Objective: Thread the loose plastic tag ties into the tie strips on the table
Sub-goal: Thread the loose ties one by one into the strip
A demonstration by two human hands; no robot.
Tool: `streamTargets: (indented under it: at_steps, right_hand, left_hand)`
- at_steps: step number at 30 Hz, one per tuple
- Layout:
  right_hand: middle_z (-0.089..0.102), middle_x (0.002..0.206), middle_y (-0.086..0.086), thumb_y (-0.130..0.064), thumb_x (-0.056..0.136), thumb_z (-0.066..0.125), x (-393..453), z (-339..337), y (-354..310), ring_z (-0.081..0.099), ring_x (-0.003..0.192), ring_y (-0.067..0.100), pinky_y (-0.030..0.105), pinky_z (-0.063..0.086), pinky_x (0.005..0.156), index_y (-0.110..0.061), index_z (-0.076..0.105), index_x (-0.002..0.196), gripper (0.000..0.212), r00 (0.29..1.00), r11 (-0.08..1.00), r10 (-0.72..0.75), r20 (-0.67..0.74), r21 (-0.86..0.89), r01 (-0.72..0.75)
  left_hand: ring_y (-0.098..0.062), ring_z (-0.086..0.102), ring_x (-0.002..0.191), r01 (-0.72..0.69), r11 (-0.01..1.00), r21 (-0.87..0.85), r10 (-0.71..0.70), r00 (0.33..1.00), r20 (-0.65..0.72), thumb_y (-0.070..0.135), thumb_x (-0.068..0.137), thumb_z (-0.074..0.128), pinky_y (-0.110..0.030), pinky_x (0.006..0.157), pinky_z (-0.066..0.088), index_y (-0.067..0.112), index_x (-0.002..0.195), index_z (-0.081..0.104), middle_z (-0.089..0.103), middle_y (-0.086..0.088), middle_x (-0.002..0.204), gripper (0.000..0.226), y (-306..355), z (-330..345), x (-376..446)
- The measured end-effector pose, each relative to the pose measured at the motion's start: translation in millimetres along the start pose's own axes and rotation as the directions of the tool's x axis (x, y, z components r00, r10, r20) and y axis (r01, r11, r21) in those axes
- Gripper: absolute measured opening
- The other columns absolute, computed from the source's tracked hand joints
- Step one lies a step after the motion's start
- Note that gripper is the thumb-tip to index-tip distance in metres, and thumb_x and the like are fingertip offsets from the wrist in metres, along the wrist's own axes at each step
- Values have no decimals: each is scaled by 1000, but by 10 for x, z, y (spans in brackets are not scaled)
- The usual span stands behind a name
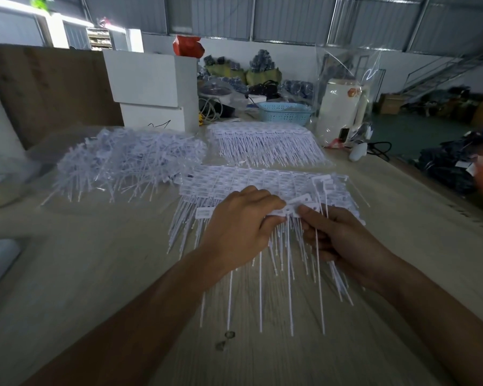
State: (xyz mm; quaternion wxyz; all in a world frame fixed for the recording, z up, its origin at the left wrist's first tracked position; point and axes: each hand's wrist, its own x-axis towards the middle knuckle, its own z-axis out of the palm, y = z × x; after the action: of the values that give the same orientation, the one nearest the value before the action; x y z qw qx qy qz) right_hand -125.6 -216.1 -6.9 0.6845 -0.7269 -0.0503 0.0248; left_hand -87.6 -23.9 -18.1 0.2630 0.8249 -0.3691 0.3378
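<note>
A white tie strip (262,182) with rows of flat tag heads and long thin tails lies on the wooden table (95,274) in front of me. My left hand (240,227) pinches a row of tag heads at its near edge. My right hand (343,240) grips a loose tag tie (318,274), its flat head next to my left fingertips and its tail hanging down through my fingers. A heap of loose tag ties (129,162) lies at the left. A second tie strip (268,143) lies farther back.
A white box (151,87) stands behind the heap. A blue basket (285,112) and a white appliance (343,110) in clear plastic stand at the back right. Wooden board (48,90) at the back left. The table's right edge runs diagonally.
</note>
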Motion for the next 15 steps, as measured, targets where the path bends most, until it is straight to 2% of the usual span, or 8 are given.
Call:
streamTargets:
  at_steps: [3,5,10,15]
  right_hand:
    - [36,58,4,-34,97,58,3,7,2,30,45,10,21,27,42,-13,52,68,37,996,987,-83,-37,-145,77]
    - [36,56,2,-33,98,57,7,-1,3,30,44,10,21,29,42,-10,49,71,36,993,975,-114,-32,-196,106]
    - [34,53,-1,-35,95,57,0,-4,-5,29,42,9,20,27,42,-8,47,72,37,989,970,-147,-8,-195,143]
    - [33,55,1,-34,96,56,4,-21,10,29,43,9,22,26,44,-7,48,73,37,987,965,-161,-1,-212,157]
  left_hand:
    - [-26,66,86,5,999,-33,-4,1000,25,18,88,67,-41,73,54,9,103,76,75,-2,94,20,-21,5,-2]
    - [-25,66,89,31,998,-61,-27,998,57,21,91,62,-42,74,54,10,105,75,75,-1,97,22,-19,6,-1]
    - [-21,66,98,141,974,-177,-121,985,120,23,97,60,-44,82,52,12,108,75,74,0,104,22,-45,38,7]
    - [-19,66,94,190,961,-202,-162,976,146,25,98,61,-43,81,52,15,106,74,74,1,100,19,-47,49,13]
